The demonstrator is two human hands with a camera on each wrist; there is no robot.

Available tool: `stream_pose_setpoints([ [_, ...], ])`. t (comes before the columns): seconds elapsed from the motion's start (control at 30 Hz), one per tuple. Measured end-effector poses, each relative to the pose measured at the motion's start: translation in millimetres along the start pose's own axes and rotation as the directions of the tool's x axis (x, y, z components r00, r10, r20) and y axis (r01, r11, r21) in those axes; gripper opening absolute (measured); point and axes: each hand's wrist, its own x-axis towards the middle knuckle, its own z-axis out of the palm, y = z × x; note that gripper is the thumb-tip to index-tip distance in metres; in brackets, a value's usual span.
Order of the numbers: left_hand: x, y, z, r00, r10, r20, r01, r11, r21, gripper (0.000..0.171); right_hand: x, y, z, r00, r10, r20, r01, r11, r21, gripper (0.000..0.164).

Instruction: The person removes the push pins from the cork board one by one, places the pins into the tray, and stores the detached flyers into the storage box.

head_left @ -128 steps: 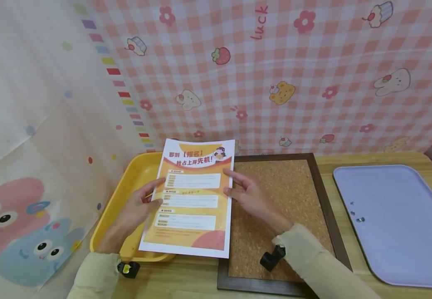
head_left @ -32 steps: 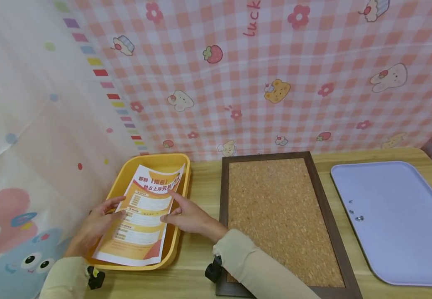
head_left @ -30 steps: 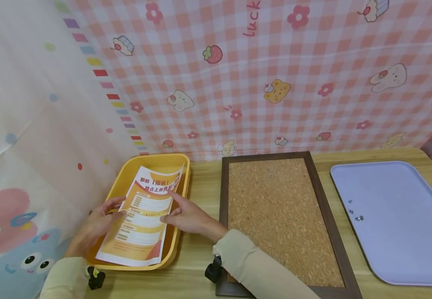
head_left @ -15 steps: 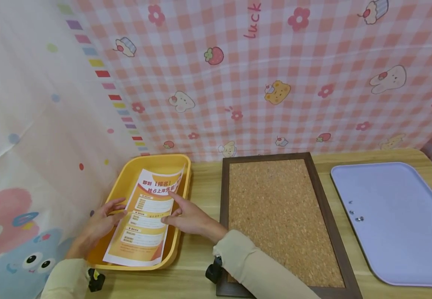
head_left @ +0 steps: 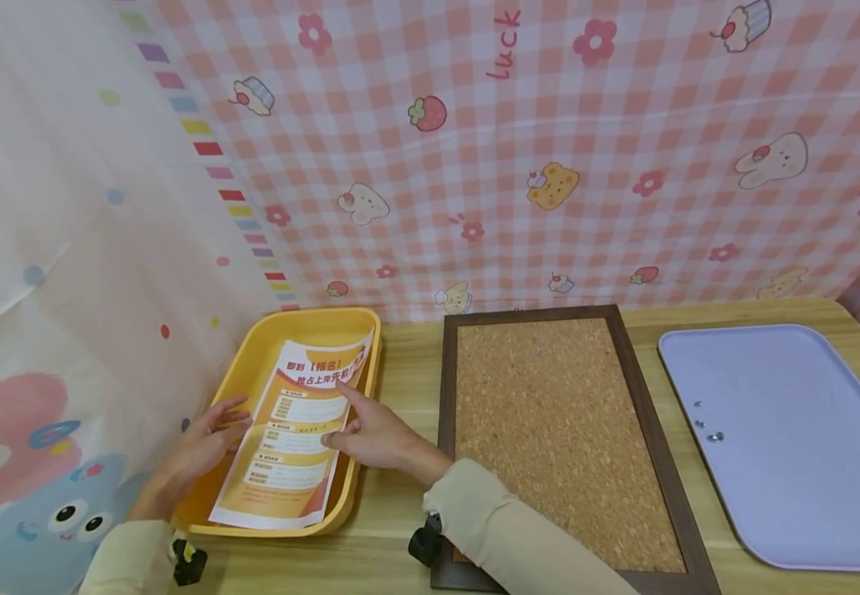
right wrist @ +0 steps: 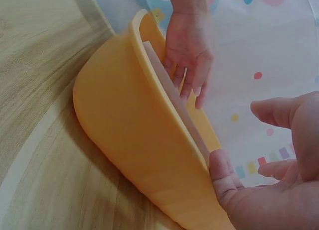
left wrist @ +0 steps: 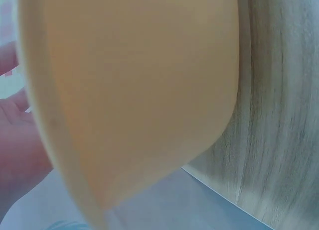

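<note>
A printed orange-and-white flyer (head_left: 281, 463) lies inside the yellow tray (head_left: 258, 347), its right side curving up against the tray wall in the head view. My left hand (head_left: 202, 450) is over the tray's left side with fingers spread, their tips close to the flyer's left edge; whether they touch it I cannot tell. At the opposite side is my right hand (head_left: 377, 434), index finger extended and thumb low near the flyer's right edge. The right wrist view shows its fingers (right wrist: 224, 177) apart, one at the tray rim. The left wrist view is mostly filled by the tray's outer wall (left wrist: 139, 90).
A corkboard (head_left: 548, 430) in a dark wooden frame lies on the wood-look table (head_left: 407, 355), right of the tray. Farther right is a lavender tray (head_left: 794, 446) with several small metal pieces (head_left: 715, 436) near its left edge. Patterned cloth (head_left: 504, 165) hangs behind.
Both hands held the flyer raised between tray and corkboard at first; it has since moved left and down into the yellow tray. Lately it shifted slightly right, and the left hand's grip loosened.
</note>
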Motion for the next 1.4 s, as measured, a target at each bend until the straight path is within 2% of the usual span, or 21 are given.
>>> stream_pose_setpoints([
  [0.3,-10.7,6.1,1.3,0.999,0.043,0.022,-0.042,0.998,-0.04,0.069,-9,-3,-3,1.0,0.02,0.003,-0.02,1.0,-0.016,0.081],
  [0.6,-17.9,26.4,13.7,0.991,0.109,-0.071,-0.111,0.994,-0.015,0.066,-22,0,-19,1.0,-0.025,0.005,0.025,1.0,-0.017,0.08],
  [0.7,-21.4,35.3,18.1,0.985,0.16,-0.061,-0.161,0.987,-0.02,0.065,-24,1,-27,0.999,-0.031,-0.012,0.03,0.999,-0.019,0.08],
  [0.9,-28.6,53.3,28.9,0.959,0.276,-0.072,-0.28,0.959,-0.05,0.058,-32,6,-42,0.997,-0.051,-0.051,0.05,0.999,-0.011,0.08],
  [1.1,-34.5,64.8,40.3,0.95,0.299,-0.09,-0.296,0.954,0.044,0.058,-45,13,-62,0.994,-0.07,-0.088,0.065,0.996,-0.058,0.075],
  [1.3,-38.3,80.3,54.1,0.933,0.34,-0.116,-0.338,0.94,0.034,0.055,-64,18,-92,0.986,-0.093,-0.136,0.075,0.989,-0.127,0.073],
  [1.4,-41.3,87.4,59.7,0.921,0.369,-0.124,-0.367,0.929,0.037,0.054,-73,23,-110,0.983,-0.073,-0.167,0.051,0.99,-0.132,0.073],
])
